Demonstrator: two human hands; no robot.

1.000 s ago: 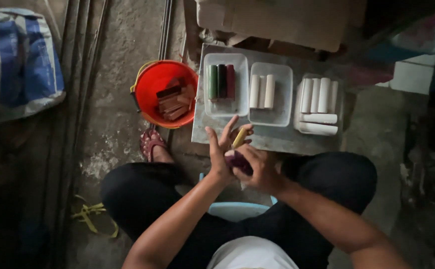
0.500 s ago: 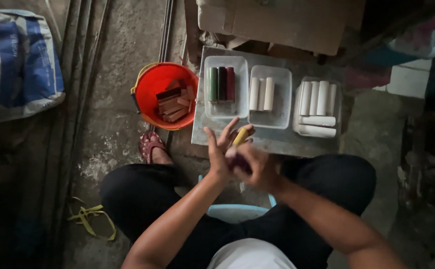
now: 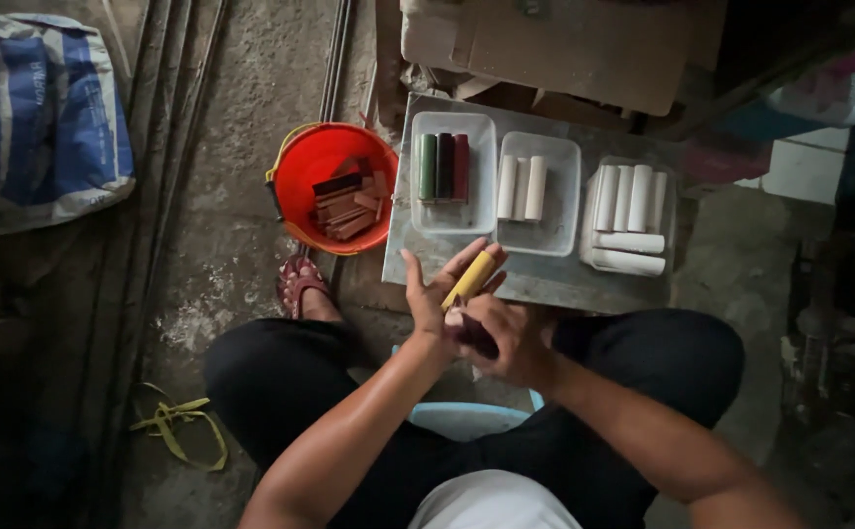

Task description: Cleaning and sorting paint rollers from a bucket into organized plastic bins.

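Note:
My left hand point(image 3: 439, 290) holds a short yellow stick point(image 3: 472, 278) across its fingers, palm turned toward me. My right hand point(image 3: 502, 338) is closed around a dark purple piece point(image 3: 475, 338) just below it, the two hands touching. Both hover over the near edge of a grey slab point(image 3: 545, 286). On the slab stand three clear trays: the left tray point(image 3: 454, 211) holds green, dark and red sticks point(image 3: 443, 167), the middle tray point(image 3: 541, 230) holds white sticks point(image 3: 522, 186), the right tray point(image 3: 586, 220) holds several white sticks point(image 3: 629, 211).
A red bucket point(image 3: 312, 162) with reddish-brown pieces stands left of the slab. A blue and white sack point(image 3: 41, 122) lies at far left, metal rods point(image 3: 178, 147) run along the floor, a yellow strap point(image 3: 178, 431) lies near my knee. Cardboard point(image 3: 555, 44) sits behind the slab.
The hands stay together in the same spot; the left fingers and the yellow stick shift only slightly.

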